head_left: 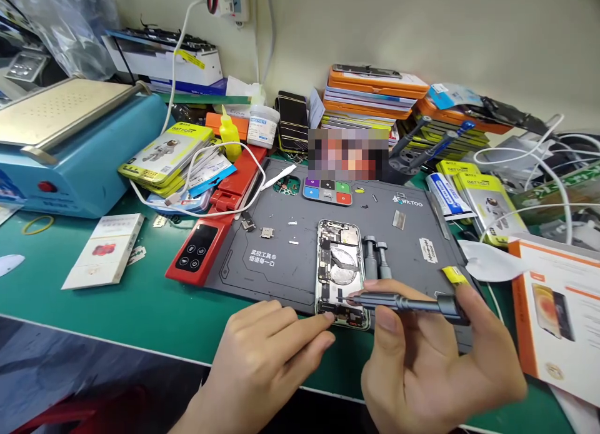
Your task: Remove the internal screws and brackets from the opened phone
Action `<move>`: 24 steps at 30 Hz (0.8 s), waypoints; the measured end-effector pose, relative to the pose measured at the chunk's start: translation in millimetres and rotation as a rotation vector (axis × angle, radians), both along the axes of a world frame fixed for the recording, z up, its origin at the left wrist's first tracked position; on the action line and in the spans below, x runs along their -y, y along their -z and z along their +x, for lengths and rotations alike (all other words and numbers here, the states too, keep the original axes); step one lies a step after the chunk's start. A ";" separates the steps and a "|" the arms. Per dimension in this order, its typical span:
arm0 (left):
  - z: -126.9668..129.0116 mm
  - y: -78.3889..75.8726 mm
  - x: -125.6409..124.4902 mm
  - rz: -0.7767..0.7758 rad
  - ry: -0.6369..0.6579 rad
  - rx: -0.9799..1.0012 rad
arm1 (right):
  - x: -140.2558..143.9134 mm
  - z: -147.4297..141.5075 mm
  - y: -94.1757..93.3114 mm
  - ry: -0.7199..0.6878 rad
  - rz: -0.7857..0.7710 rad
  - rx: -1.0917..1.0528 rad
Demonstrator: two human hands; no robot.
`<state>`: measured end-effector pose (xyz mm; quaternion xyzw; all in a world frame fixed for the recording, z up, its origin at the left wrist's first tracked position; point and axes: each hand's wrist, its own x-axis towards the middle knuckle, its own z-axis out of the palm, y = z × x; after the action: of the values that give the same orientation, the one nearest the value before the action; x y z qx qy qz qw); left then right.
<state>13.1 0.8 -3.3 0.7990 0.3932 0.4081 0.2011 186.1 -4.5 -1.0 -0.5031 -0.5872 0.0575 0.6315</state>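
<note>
Grey screwdriver (404, 301): 1, clamped in right fingers (390, 335) | phone (344, 265): 1 | left fingers (300, 335): can't tell

An opened rectangular smartphone (344, 271) with a pale rim lies interior up on the dark grey work mat (293, 277), its near end at the front edge. A slim grey metallic screwdriver (404, 302) points nearly level over the phone's near half.

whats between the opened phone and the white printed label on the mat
Two grey cylindrical tools, side by side just right of the opened phone, then a stretch of grey mat before the white printed label; the head view shows this.
</note>
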 end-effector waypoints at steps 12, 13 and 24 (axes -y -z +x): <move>1.5 7.6 4.8 0.007 0.007 -0.088 | 4.1 -0.4 1.2 0.010 -0.057 0.127; 1.7 7.3 4.4 0.008 0.005 -0.086 | 3.8 0.1 2.1 -0.011 -0.069 0.138; 3.9 3.7 0.9 0.075 -0.033 -0.064 | -5.0 3.7 10.2 -0.156 -0.050 0.214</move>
<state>17.0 -0.1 -7.0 0.8121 0.3968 0.4001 0.1515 189.9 0.5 -11.2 -0.4746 -0.6870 0.0672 0.5462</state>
